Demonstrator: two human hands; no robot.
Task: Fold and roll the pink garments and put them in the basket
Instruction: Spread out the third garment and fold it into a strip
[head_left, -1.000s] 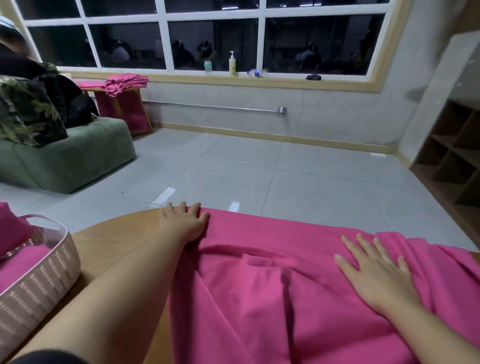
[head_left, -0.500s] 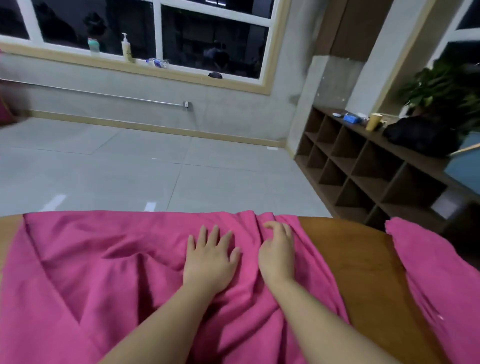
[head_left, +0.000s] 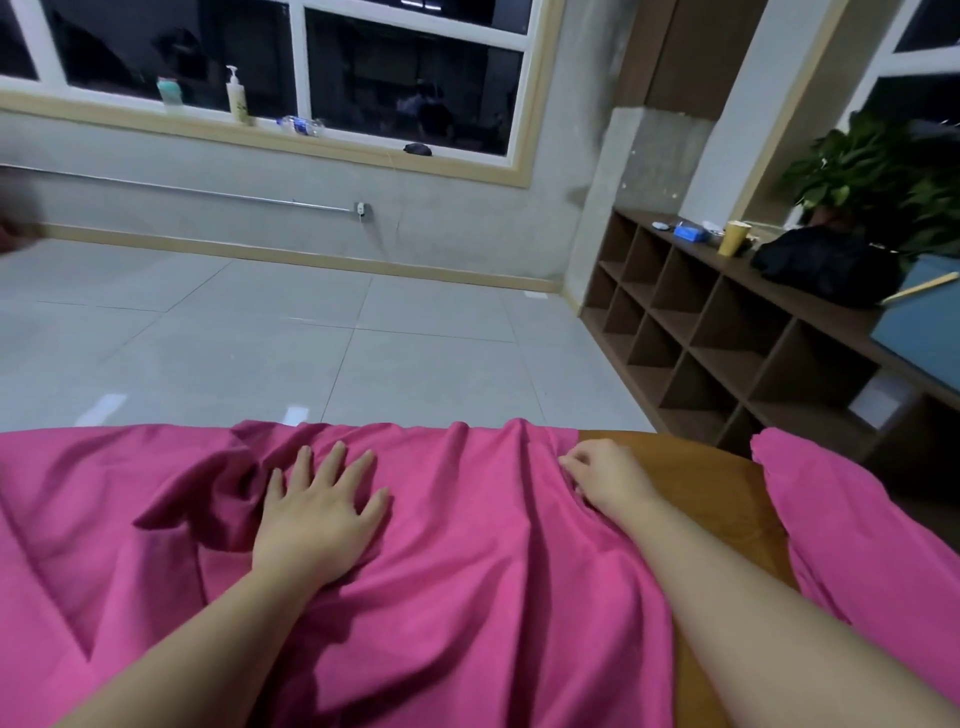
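Pink garment (head_left: 467, 571) lay spread and wrinkled over the wooden worktop (head_left: 727, 499). Another pink cloth (head_left: 857, 530) sat at the right edge. Left hand (head_left: 317, 514) pressed flat on it, fingers straight. Right hand (head_left: 605, 475) pinched its right edge with curled fingers.

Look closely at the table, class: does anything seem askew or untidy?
Yes. The pink garment lies rumpled, with ridges near the far edge and a bunched fold beside the left hand, which presses flat. The right hand curls at its right edge. A second pink cloth sits apart, right.
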